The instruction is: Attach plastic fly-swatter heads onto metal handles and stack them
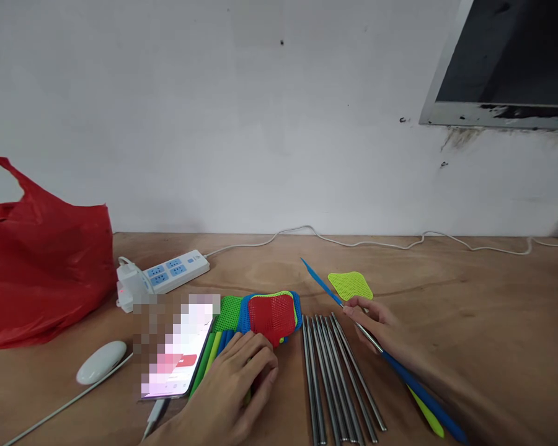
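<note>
My right hand [372, 322] pinches the metal rod of a blue fly swatter [323, 282], whose head is seen edge-on pointing up and away. Its blue handle runs back below my forearm. Beneath it lies a yellow fly swatter, with its mesh head [352, 285] beyond my hand and its handle end [430, 414] nearer me. My left hand [242, 378] is curled over a pile of fly swatter pieces; what lies under the fingers is mostly hidden. Out of that pile show a red mesh head [272, 313], a green mesh head [229, 313] and coloured handles [211, 353].
Several metal rods [330, 378] lie side by side between my hands. Left of the pile is a lit phone [181, 359] on a cable. Farther left are a white mouse [102, 361], a power strip [177, 271] and a red plastic bag [51, 266]. A white cord [363, 243] runs along the wall.
</note>
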A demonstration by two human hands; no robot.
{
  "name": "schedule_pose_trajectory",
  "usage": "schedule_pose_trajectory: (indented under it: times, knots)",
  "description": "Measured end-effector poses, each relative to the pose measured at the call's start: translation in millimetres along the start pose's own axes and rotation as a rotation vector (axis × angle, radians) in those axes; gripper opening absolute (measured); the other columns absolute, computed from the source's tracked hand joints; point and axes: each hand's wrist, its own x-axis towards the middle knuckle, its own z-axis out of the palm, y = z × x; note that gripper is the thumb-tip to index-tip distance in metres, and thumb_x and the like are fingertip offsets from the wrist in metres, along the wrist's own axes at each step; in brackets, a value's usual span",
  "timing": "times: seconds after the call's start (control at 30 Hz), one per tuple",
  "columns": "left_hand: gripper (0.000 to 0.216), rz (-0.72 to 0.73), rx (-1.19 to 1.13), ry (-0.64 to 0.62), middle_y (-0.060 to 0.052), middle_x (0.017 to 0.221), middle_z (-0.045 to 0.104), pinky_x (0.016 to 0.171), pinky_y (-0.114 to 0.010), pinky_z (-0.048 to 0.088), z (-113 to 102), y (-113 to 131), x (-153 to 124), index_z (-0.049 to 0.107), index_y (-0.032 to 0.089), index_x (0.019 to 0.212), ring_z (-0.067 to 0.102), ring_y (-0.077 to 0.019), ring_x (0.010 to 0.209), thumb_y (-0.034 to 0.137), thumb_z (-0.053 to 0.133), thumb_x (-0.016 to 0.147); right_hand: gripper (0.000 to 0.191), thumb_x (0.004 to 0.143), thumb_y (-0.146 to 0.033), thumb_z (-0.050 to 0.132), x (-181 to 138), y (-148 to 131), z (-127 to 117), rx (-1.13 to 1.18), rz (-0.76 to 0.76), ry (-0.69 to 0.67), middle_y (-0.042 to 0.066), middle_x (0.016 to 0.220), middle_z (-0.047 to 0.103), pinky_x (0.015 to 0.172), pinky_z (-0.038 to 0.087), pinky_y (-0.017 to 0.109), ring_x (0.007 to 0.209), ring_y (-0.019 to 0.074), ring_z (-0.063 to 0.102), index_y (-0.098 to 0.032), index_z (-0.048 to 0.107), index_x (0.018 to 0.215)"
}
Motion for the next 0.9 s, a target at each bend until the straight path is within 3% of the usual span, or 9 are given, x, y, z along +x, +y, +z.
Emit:
schedule_pose_trajectory:
  times: [0.1,0.27,0.4,0.6,0.77,0.9]
  knots:
    - [0.015,0.002,-0.016,0.013,-0.002,0.095,0.06,0.08,-0.035,0.04,0,-2,0,0.048,0.023,0.092,0.055,-0.0211,0.087,0.013,0.039,0.099,0.042,0.07,-0.058,0.075,-2,1,4,0.227,0.068,-0.015,-0.008,0.044,0.054,0.035,0.021,0.018,0.034,0.0062,0.035,-0.021,0.059,0.081]
    - [0.015,-0.006,-0.039,0.036,-0.002,0.096,0.059,0.08,-0.034,0.04,2,-7,0,0.048,0.023,0.093,0.054,-0.0208,0.088,0.014,0.039,0.1,0.04,0.069,-0.054,0.08,-10,-6,8,0.497,0.179,-0.146,0.0,0.062,0.07,0.042,0.04,0.018,0.045,0.0094,0.054,-0.02,0.061,0.075]
    - [0.017,-0.022,-0.042,0.009,-0.003,0.093,0.061,0.08,-0.035,0.042,-2,-4,3,0.051,0.022,0.091,0.056,-0.0208,0.086,0.017,0.038,0.1,0.034,0.075,-0.05,0.08,-13,-7,13,0.639,0.129,-0.168,0.005,0.075,0.076,0.051,0.048,0.019,0.058,0.0121,0.063,-0.02,0.065,0.076]
    - [0.021,-0.112,-0.161,0.001,-0.001,0.09,0.066,0.094,-0.035,0.046,-5,6,-1,0.056,0.024,0.092,0.062,-0.0211,0.091,0.033,0.04,0.103,0.029,0.078,-0.046,0.08,-23,-7,23,0.673,0.034,-0.178,0.004,0.09,0.076,0.069,0.054,0.021,0.076,0.0126,0.067,-0.019,0.076,0.085]
    - [0.024,-0.18,-0.157,0.065,0.0,0.084,0.068,0.074,-0.028,0.052,6,9,-5,0.057,0.026,0.087,0.065,-0.0203,0.081,0.041,0.044,0.101,0.026,0.076,-0.043,0.083,-31,-3,31,0.654,-0.016,-0.17,0.004,0.09,0.076,0.069,0.054,0.021,0.079,0.0138,0.069,-0.022,0.079,0.092]
    - [0.029,-0.16,-0.132,0.096,0.0,0.081,0.069,0.073,-0.027,0.052,9,12,-4,0.058,0.027,0.087,0.066,-0.0197,0.078,0.038,0.037,0.103,0.018,0.078,-0.038,0.082,-30,3,32,0.643,-0.059,-0.157,0.004,0.087,0.076,0.068,0.054,0.021,0.076,0.013,0.069,-0.023,0.079,0.088]
